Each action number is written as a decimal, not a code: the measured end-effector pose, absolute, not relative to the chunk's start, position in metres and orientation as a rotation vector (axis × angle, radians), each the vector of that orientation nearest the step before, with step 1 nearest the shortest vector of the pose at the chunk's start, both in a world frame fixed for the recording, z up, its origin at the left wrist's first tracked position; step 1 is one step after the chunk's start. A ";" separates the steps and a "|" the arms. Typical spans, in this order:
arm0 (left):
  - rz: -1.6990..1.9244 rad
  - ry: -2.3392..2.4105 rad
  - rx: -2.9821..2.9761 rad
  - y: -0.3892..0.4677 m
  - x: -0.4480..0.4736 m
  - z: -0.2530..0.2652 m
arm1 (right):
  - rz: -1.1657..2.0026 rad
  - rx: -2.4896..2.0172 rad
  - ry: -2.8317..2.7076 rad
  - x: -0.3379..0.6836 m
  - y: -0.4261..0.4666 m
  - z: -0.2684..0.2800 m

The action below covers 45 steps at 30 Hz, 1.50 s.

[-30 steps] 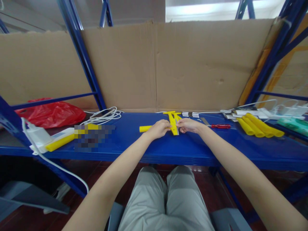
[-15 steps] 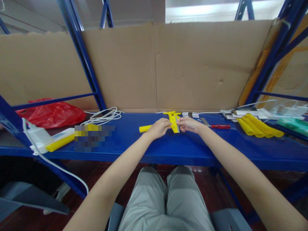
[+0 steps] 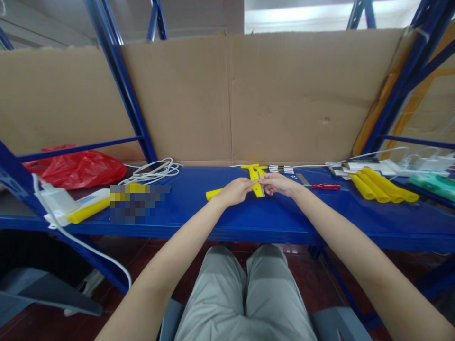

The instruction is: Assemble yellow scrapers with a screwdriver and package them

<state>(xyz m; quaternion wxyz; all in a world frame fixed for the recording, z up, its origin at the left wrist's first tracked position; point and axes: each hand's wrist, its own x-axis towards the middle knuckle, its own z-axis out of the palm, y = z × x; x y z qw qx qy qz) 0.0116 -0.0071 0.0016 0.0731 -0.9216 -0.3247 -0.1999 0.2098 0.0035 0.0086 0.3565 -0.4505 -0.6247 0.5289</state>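
One flat yellow part [image 3: 257,190], with what appears to be a cross-piece at its far end, is located between the left hand [image 3: 234,191] and the right hand [image 3: 279,184], over the blue tabletop [image 3: 199,175]. Left hand: fingers bent and together, forefinger laid across the part from its left; whether this hand is clamped on it cannot be told. Right hand: thumb and forefinger drawn together at the part's right edge, beside a pale strip [image 3: 263,190]; what they pinch, if anything, is too small to tell. Caution: uneven fingertip pressure could swing or tilt the part, since both contacts bear close together. The pale strip could slip out of line if pushed along the edge. The yellow tube [image 3: 213,194] just beside the left hand appears round and could roll if nudged. The small black-and-white pieces [image 3: 281,169], just beyond the right hand, could scatter if knocked, as could the red-handled screwdriver [image 3: 326,186] to its right. Markings: no brand, label or lettering is legible; a pale mark [image 3: 294,177] near the right hand is too small to read.
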 end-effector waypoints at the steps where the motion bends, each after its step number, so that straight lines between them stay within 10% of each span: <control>1: -0.591 -0.975 -2.762 -0.007 0.012 0.002 | 1.367 -1.168 -1.613 0.210 0.003 0.009; 6: -0.556 -1.038 -2.712 -0.008 0.013 0.001 | 1.155 -1.284 -1.753 0.216 0.005 0.013; 13: -0.415 -1.131 -2.647 -0.013 0.014 0.003 | -0.064 -1.865 -1.819 0.269 0.026 0.017; 45: -0.312 -1.099 -2.698 -0.022 0.016 0.010 | -0.161 -2.087 -2.094 0.268 0.037 0.002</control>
